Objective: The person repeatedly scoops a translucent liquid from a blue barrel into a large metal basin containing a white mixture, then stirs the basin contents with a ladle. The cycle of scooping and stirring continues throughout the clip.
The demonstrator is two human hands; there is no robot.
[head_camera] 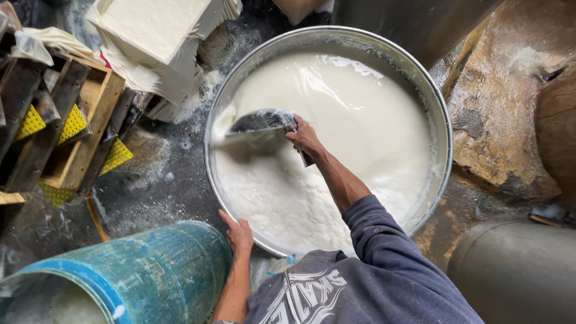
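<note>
Spillage threatens: the right hand [305, 138] grips a dark metal scoop [259, 122], tilted in the brimful round steel vat [441, 114] of white curdled liquid [360, 120]; left hand [239, 234] rests flat on the near rim.

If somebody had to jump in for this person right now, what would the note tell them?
Right hand: shut on the handle of a dark scoop, held at the surface of the white liquid in the big round metal vat.
Left hand: resting flat on the vat's near rim, beside the blue barrel.
Done: near part of the liquid looks curdled and lumpy.
Left: the far part is smooth; the vat is full.
</note>
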